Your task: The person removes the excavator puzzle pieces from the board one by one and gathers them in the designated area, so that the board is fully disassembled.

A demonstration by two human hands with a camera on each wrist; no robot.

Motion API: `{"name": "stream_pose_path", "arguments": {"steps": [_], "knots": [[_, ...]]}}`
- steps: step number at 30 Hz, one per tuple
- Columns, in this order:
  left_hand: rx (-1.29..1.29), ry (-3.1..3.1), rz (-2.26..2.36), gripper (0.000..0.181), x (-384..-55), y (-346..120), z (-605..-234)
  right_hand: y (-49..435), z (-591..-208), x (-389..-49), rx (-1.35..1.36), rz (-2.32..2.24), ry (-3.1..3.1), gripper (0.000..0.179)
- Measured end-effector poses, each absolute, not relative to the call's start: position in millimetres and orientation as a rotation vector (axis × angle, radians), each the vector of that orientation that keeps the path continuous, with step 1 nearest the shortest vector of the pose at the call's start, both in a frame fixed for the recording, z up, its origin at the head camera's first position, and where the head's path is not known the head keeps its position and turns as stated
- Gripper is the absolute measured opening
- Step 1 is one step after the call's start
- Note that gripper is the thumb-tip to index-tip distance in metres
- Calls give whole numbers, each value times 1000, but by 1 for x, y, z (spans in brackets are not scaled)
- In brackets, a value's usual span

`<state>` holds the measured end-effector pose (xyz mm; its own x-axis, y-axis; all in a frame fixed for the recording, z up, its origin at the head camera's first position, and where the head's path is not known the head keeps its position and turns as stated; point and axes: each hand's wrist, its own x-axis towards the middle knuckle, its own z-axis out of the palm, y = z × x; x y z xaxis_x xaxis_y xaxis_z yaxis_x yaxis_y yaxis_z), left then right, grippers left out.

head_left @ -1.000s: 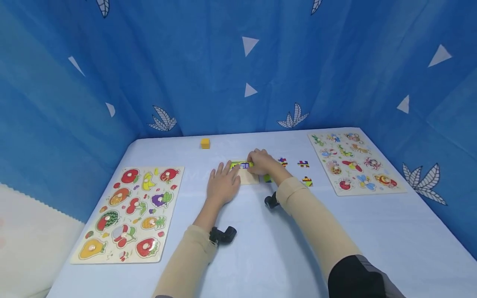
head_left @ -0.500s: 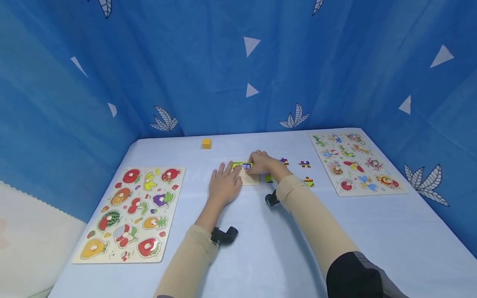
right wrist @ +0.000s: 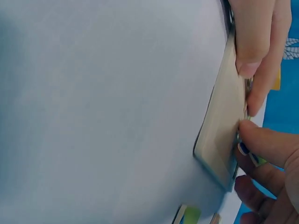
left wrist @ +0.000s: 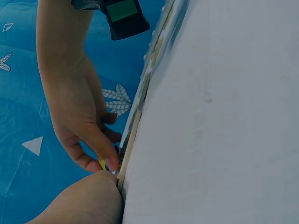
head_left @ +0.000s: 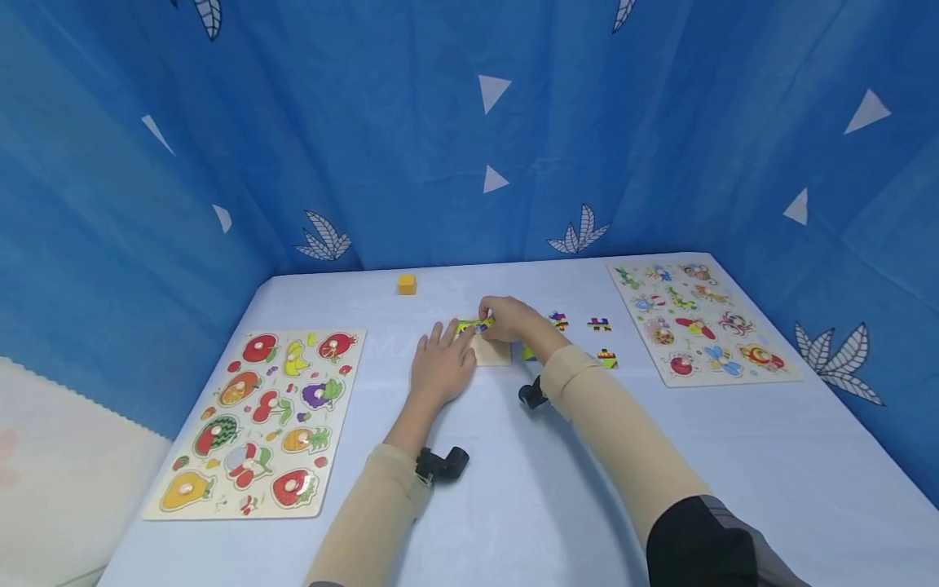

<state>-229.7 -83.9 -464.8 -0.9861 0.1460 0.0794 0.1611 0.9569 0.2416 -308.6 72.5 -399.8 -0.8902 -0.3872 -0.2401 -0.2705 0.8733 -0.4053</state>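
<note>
My left hand (head_left: 443, 367) lies with straight fingers at the left side of a small wooden puzzle board (head_left: 493, 354). In the right wrist view its fingertips press on the top of the board. My right hand (head_left: 509, 316) is over the board's far right part, pinching a small yellow and purple puzzle piece (left wrist: 103, 163) between thumb and fingers. That piece sits tilted in the fingers, right at the board's surface; most of its picture is hidden. Bare wood shows along the near half of the board.
Several loose jigsaw pieces (head_left: 599, 324) lie right of the board, one partly behind the right wrist. A fruit peg puzzle (head_left: 286, 424) is at the left, an animal peg puzzle (head_left: 697, 326) at the right. A yellow cube (head_left: 407, 284) stands near the back edge.
My right hand has shifted slightly left, and the puzzle piece in its fingers now shows tilted. My left hand stays in place on the board.
</note>
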Motion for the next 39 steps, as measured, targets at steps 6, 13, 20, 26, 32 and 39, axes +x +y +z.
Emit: {"name": "stream_pose_path", "arguments": {"steps": [6, 13, 20, 26, 32, 39], "knots": [[-231, -3043, -378, 55, -229, -84, -465, 94, -399, -312, -428, -790, 2702, 26], [-216, -3049, -388, 55, -228, -83, -465, 135, -402, -321, -212, -1017, 2714, 30], [-212, -3045, -412, 55, -229, -83, -466, 172, -400, -330, -43, -1157, 2744, 32], [-209, -3048, -408, 56, -230, -82, -467, 203, -400, -338, -1, -1173, 2752, 34], [-211, -3053, -410, 56, -229, -83, -464, 224, -401, -345, 72, -1125, 2810, 32], [-221, -3053, -426, 55, -226, -84, -463, 234, -406, -345, 171, -1049, 2814, 32]]}}
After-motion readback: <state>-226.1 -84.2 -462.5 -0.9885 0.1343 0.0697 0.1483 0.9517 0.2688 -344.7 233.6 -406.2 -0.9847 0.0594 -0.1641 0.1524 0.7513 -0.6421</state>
